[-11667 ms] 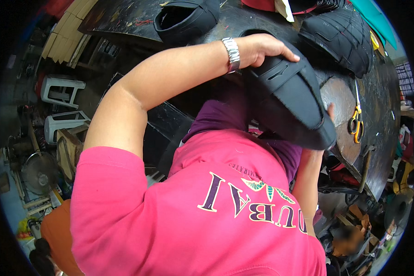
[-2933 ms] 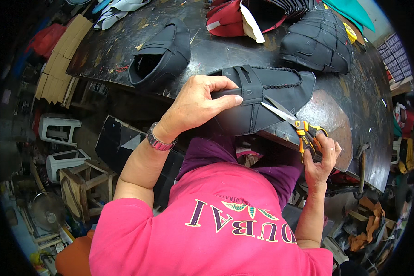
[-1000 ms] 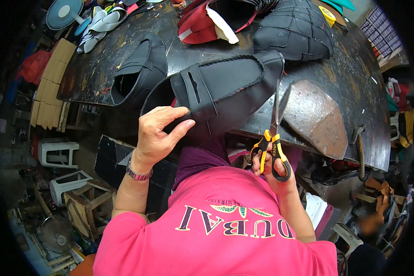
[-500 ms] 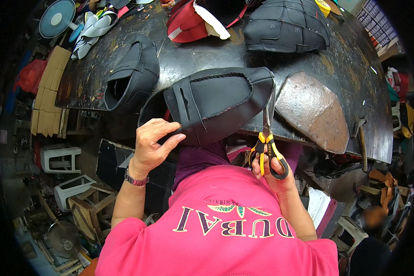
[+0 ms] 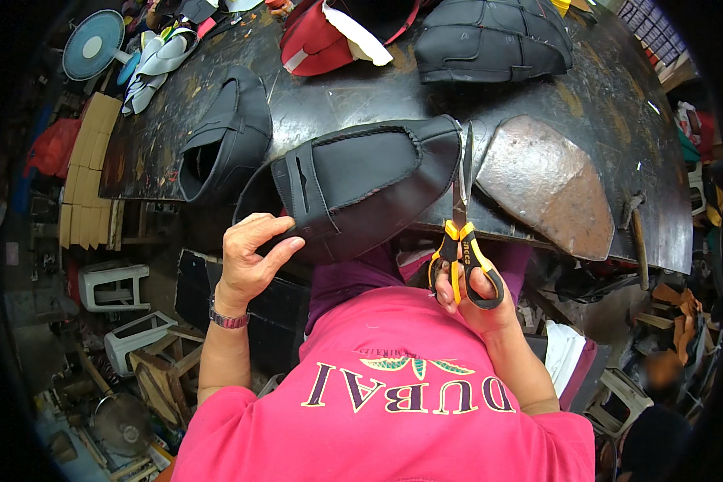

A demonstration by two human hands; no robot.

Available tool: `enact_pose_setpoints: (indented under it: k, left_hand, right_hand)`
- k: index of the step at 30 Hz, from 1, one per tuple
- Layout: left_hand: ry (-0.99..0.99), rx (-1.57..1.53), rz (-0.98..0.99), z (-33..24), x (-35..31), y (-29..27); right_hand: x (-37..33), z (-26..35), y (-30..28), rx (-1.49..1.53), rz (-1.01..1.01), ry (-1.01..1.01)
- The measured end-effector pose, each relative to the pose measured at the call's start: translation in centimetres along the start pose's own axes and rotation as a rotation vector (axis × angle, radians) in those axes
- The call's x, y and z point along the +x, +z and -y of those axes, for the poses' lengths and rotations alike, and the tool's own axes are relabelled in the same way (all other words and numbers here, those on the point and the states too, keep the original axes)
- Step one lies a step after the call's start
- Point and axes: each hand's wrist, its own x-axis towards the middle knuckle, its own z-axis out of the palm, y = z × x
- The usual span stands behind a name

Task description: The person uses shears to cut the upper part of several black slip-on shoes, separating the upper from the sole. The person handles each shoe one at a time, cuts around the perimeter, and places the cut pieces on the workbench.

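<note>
A black leather shoe upper (image 5: 369,165) with a stitched apron and a slotted strap lies across the table's near edge, its toe to the right. My left hand (image 5: 249,257) pinches its near lower edge between thumb and fingers, close to the heel opening. In my right hand (image 5: 482,301) is a pair of scissors (image 5: 475,255) with yellow-and-black handles, my fingers through the loops. Its blades point away from me, slightly apart, beside the toe tip. Whether they touch the leather I cannot tell.
A flat metal plate (image 5: 546,185) lies right of the scissors, with a hammer (image 5: 638,233) beyond it. Another black shoe upper (image 5: 226,132) rests at left; a red shoe piece (image 5: 317,40) and a stack of black uppers (image 5: 494,44) stand farther back. Stools (image 5: 114,287) are at lower left.
The shoe upper, my left hand and the scissors sit slightly farther left in the picture, while the whole view has also shifted a little. Both grips look the same.
</note>
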Motion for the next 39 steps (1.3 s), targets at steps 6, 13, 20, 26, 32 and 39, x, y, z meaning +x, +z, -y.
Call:
enact_pose_setpoints:
  k: [6,13,20,26,32,39]
  left_hand:
    - [0.073,0.111,-0.004,-0.8,0.3,0.4]
    - [0.248,0.314,0.098,-0.4,0.6,-0.6]
    - [0.29,0.339,0.171,0.2,0.1,-0.5]
    - [0.286,0.331,0.18,0.6,-0.1,-0.5]
    - [0.259,0.302,0.19,0.8,-0.1,-0.5]
    - [0.202,0.274,0.191,0.4,0.6,-0.5]
  right_hand:
    - [-0.7,0.0,0.4,-0.067,-0.22,-0.021]
    - [-1.5,3.6,-2.2,-0.715,-0.6,-0.294]
    - [-3.6,7.1,-1.9,-1.621,-0.667,-0.144]
    - [-3.5,6.4,-1.1,-1.604,-0.668,-0.107]
    - [-3.4,4.9,-1.8,-1.707,-0.693,-0.233]
    - [-3.0,3.8,-3.2,-1.99,-0.64,-0.388]
